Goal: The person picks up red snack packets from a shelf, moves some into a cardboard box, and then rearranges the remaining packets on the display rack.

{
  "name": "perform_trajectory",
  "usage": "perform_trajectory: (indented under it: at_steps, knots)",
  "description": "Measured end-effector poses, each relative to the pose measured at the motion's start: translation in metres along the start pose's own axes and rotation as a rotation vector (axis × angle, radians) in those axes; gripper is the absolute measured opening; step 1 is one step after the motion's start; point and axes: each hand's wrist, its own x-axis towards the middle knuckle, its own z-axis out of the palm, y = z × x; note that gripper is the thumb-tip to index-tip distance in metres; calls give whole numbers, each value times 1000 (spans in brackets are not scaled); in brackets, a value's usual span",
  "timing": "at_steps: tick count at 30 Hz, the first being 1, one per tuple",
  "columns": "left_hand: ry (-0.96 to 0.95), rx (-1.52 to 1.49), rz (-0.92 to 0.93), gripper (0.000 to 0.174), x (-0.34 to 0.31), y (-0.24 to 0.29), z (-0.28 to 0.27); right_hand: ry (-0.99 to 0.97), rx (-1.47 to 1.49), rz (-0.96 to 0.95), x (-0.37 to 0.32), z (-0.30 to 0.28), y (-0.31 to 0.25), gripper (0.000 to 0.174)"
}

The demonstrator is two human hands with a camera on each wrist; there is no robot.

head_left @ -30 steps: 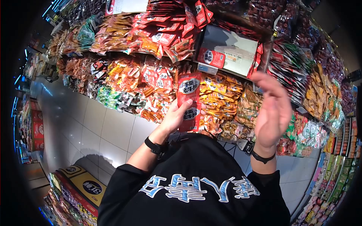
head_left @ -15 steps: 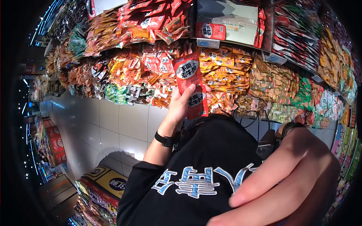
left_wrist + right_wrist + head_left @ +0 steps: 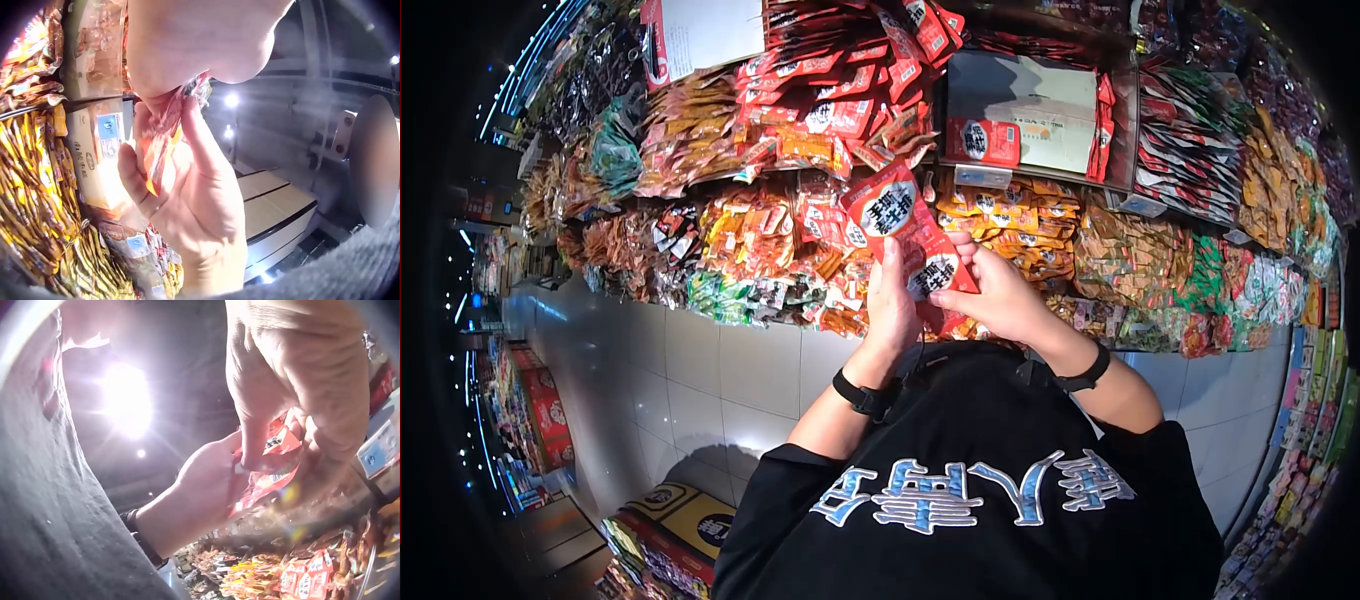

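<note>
A red snack packet (image 3: pixel 890 212) with white ovals and black lettering is held tilted in front of the chest. The left hand (image 3: pixel 892 305) grips its left side, thumb on the front. At the packet's lower right corner, the right hand (image 3: pixel 1003 298) pinches it between thumb and fingers. In the left wrist view the packet (image 3: pixel 164 140) is seen edge-on in the left hand (image 3: pixel 203 206), with the other hand above it. In the right wrist view the right hand (image 3: pixel 300 375) holds the crinkled packet (image 3: pixel 272 478), and the left hand (image 3: pixel 200 478) is behind it.
Tiered shelves of packed snacks stretch across the front, with red packets (image 3: pixel 840 90) above and yellow ones (image 3: pixel 1020 225) behind the hands. An open box (image 3: pixel 1040 110) sits on the upper tier. A tiled floor (image 3: pixel 755 365) and a yellow-topped display (image 3: pixel 685 515) lie at lower left.
The right hand has swung from the lower right up to the packet and now pinches its lower corner. The packet has tilted further left in the left hand.
</note>
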Motion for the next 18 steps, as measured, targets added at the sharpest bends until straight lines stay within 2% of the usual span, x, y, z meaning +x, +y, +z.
perform_trajectory:
  at_steps: [2,3,4,5,6,7,9,11,12,13,15,16,17,18]
  knots:
    - [13,-55,87,52,8,4,-4,-33,173,65,2,-5,-13,59]
    - [34,-43,118,49,11,8,-8,-48,12,50,2,-15,-20,44]
    - [55,-33,150,46,14,13,-10,-2,138,8,3,-19,-17,35]
    - [225,-41,131,36,16,16,-7,70,268,-33,5,-21,-22,33]
    - [213,-40,109,33,20,11,-18,141,397,-75,7,-22,-28,30]
    - [200,-40,87,30,24,7,-30,180,391,-101,10,-22,-30,31]
    - [147,179,26,22,25,2,-40,210,456,-140,21,-9,-33,35]
    - [-57,610,58,32,25,6,-44,204,486,-165,36,7,-27,43]
    - [-151,716,149,35,26,5,-43,281,429,-190,38,17,-26,44]
    - [-265,807,51,42,30,12,-49,299,422,-126,39,19,-19,45]
    - [-346,939,116,42,33,12,-53,328,485,-3,43,15,-15,44]
    - [-371,1007,154,40,33,11,-56,382,447,-31,46,10,-18,46]
    - [-393,1089,-30,38,34,14,-60,454,326,-108,51,0,-23,44]
    - [-456,1038,-78,34,37,14,-65,520,204,-183,58,-16,-31,43]
